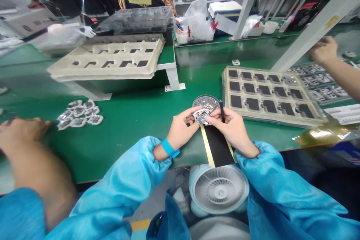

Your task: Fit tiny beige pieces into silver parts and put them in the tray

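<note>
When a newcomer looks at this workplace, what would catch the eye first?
Probably the bright blue sleeves at the bottom, and the left hand and right hand, which hold a small white-rimmed electronic part near the centre. On the green workbench, a cluster of similar parts at left and a compartmented tray at right stand out; a round fan shows below.
</note>
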Demonstrator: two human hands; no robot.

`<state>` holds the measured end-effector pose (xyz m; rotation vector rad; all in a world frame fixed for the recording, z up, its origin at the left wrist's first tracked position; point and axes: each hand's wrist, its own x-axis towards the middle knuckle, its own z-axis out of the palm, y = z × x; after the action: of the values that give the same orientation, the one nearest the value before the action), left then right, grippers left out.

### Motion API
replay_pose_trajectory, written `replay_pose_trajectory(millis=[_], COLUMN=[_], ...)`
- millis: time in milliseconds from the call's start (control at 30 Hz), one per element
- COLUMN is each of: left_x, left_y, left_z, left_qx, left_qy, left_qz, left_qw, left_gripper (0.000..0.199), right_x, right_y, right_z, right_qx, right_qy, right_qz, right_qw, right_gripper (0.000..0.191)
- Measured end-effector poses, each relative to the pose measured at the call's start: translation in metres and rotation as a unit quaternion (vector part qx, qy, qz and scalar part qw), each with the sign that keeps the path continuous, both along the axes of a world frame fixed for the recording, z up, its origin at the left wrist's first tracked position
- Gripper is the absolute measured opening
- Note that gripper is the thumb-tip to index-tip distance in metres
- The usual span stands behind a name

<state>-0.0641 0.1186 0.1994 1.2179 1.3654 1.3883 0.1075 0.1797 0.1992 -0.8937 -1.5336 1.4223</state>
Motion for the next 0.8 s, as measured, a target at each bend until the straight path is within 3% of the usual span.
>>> replay_pose_trajectory(millis=[233, 633, 800], left_x=[0.0019, 0.0096, 0.0085], left_y=[-0.0045, -0.0022, -0.0035], left_z=[0.0001, 0.0032, 0.0002], left_qx=[0.023, 0.002, 0.037], left_qy=[0.069, -0.014, 0.104], left_qz=[0.008, 0.021, 0.033], left_qw=[0.997, 1.000, 0.993], left_gripper=[0.047, 0.049, 0.048], right_x=[-0.0002, 0.0005, -0.0010], right_y=[0.0002, 0.0035, 0.0039], right_z=[-0.0024, -0.0079, -0.0073], right_qx=[0.008, 0.013, 0.019], right_qy=[-0.003, 0.001, 0.001], right_qz=[-0.030, -0.053, -0.060], right_qw=[1.000, 0.998, 0.998], right_gripper=[0.030, 0.029, 0.027])
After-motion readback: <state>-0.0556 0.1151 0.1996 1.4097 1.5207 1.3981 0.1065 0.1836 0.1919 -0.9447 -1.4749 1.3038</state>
